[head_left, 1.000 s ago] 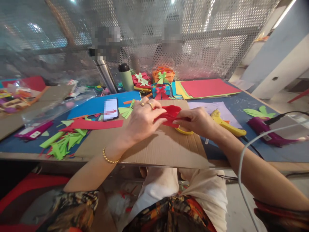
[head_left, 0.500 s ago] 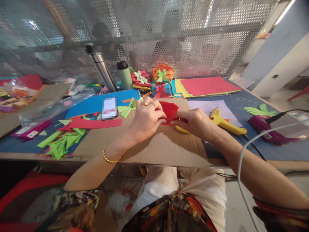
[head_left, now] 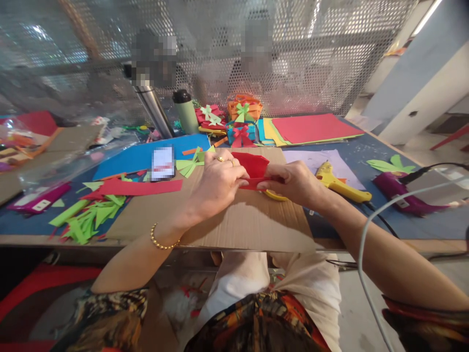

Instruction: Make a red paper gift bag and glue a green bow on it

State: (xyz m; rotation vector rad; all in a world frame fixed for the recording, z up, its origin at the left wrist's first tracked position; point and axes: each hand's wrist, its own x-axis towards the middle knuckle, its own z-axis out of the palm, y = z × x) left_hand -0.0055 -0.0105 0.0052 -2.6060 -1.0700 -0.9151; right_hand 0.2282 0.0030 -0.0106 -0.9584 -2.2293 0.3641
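Note:
A folded piece of red paper [head_left: 252,166] is held above the brown cardboard [head_left: 249,220], between my two hands. My left hand [head_left: 223,178] pinches its left side, thumb at the lower edge. On the other side my right hand [head_left: 289,181] grips the paper's right end between thumb and fingers. Under my right hand a yellow curved item [head_left: 275,196] shows in part. Just right of that hand lies a yellow glue gun [head_left: 340,185] on purple paper [head_left: 330,161].
Green scraps [head_left: 91,217], a red strip [head_left: 146,187] and a phone [head_left: 162,164] lie left. Behind are bottles [head_left: 186,115], paper boxes with bows [head_left: 242,132] and coloured sheets [head_left: 315,128]. A white cable [head_left: 364,244] crosses near my right forearm.
The view has shifted slightly, so the table items appear a little further left. Both hands keep their hold on the red paper, with its flap showing slightly more.

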